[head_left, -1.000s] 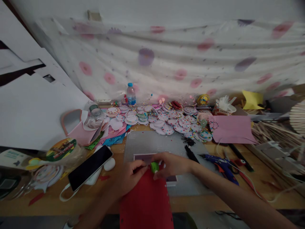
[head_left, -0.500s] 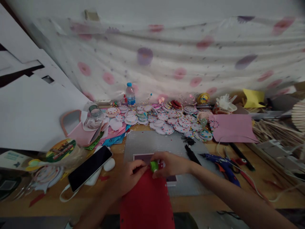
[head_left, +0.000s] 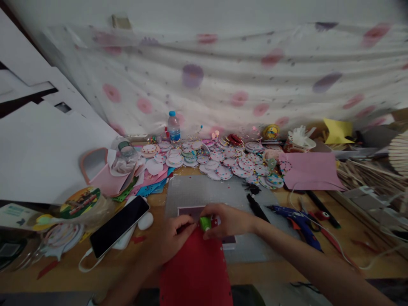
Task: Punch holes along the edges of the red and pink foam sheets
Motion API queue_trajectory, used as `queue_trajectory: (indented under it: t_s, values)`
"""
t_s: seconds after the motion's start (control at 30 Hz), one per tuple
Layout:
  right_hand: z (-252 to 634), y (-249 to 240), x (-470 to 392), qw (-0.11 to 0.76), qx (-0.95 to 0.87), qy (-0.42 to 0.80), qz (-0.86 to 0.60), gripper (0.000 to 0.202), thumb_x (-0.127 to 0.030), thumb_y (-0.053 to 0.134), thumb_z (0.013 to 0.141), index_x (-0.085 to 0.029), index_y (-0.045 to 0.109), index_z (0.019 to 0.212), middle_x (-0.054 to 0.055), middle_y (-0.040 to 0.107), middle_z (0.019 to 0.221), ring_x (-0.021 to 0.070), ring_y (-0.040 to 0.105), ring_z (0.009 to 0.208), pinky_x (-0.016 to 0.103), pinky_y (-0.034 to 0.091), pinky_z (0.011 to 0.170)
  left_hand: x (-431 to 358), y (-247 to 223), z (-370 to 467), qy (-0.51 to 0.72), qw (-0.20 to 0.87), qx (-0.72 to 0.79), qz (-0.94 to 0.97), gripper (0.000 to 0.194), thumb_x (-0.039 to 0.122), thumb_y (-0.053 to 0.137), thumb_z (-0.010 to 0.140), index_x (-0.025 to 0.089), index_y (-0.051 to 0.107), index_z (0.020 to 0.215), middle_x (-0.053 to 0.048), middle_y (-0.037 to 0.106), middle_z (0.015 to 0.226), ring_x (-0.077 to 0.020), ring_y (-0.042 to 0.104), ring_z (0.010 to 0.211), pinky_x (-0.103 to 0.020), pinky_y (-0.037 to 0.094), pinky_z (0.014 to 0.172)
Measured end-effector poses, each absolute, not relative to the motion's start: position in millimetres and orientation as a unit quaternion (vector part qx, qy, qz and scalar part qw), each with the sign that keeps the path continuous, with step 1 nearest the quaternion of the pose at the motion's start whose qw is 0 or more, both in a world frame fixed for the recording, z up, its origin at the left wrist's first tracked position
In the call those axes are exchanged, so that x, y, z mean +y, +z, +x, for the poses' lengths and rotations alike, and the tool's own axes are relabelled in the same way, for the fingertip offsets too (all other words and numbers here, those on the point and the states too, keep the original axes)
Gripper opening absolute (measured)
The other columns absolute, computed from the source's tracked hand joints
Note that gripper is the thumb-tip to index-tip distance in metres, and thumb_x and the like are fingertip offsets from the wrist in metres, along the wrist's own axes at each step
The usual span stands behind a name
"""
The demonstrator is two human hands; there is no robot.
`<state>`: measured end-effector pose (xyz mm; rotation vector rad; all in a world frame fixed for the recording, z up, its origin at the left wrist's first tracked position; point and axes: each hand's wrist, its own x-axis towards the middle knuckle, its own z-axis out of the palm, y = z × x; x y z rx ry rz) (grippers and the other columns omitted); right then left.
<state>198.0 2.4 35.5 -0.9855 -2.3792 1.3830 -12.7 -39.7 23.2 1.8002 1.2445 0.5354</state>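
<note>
A red sheet [head_left: 196, 272] reaches from the middle of the mat down to the bottom edge, with small holes along its sides. My left hand [head_left: 175, 238] pinches its far left corner between thumb and fingers. At the far edge of the sheet, my right hand [head_left: 223, 221] is closed around a small green craft punch [head_left: 205, 223], thumb below and fingers above. The punch sits against the sheet's edge; its jaw is hidden. Beneath the hands lies a purplish panel with a white border [head_left: 191, 210] on the grey cutting mat [head_left: 188, 191].
Several dotted white paper discs [head_left: 223, 163] are heaped behind the mat beside a water bottle [head_left: 174, 127]. A phone [head_left: 119, 225] lies left. At right are a blue glue gun [head_left: 298, 223], a black tool [head_left: 256, 208] and a pink sheet [head_left: 312, 171].
Both hands keep their hold on the red sheet and the punch. The right hand and punch have barely shifted; the whole view has moved very slightly.
</note>
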Motion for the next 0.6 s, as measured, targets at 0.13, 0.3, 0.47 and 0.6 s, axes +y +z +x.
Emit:
queue_trajectory:
  t_s: [0.13,0.3,0.47,0.6]
  values:
    - [198.2,36.2,2.0,0.098,-0.798,0.493,-0.333,0.029,-0.037,0.07,0.071,-0.017,0.065,0.091,-0.002,0.059,0.076,0.0117,0.049,0.068,0.021,0.039,0.06,-40.0,24.3,-11.3,0.221,0.438,0.5,0.714,0.022,0.027,0.047,0.087,0.018,0.068,0.086,-0.001,0.07,0.084,-0.017,0.061,0.08,-0.023,0.043,0.07]
    - [198.1,35.7,0.6,0.106,-0.791,0.501,-0.335,0.033,-0.036,0.072,0.069,-0.017,0.064,0.096,-0.001,0.06,0.082,0.0123,0.051,0.072,0.022,0.04,0.064,-40.2,26.3,-10.9,0.22,0.434,0.5,0.717,0.023,0.028,0.047,0.087,0.019,0.067,0.083,0.0,0.069,0.081,-0.0167,0.061,0.078,-0.022,0.042,0.068]
    - [197.5,36.1,-0.4,0.112,-0.782,0.512,-0.337,0.031,-0.033,0.071,0.07,-0.016,0.063,0.096,-0.001,0.059,0.081,0.0116,0.049,0.07,0.021,0.04,0.063,-39.6,24.6,-12.2,0.215,0.421,0.505,0.722,0.021,0.029,0.048,0.087,0.02,0.067,0.083,0.001,0.069,0.081,-0.0165,0.06,0.077,-0.022,0.042,0.069]
    - [197.1,37.3,-1.1,0.119,-0.781,0.514,-0.333,0.031,-0.034,0.072,0.07,-0.016,0.064,0.094,-0.001,0.057,0.08,0.0112,0.048,0.069,0.022,0.04,0.063,-38.9,21.8,-13.2,0.217,0.437,0.497,0.718,0.022,0.031,0.047,0.088,0.021,0.067,0.085,0.0,0.069,0.083,-0.0169,0.061,0.079,-0.023,0.043,0.07]
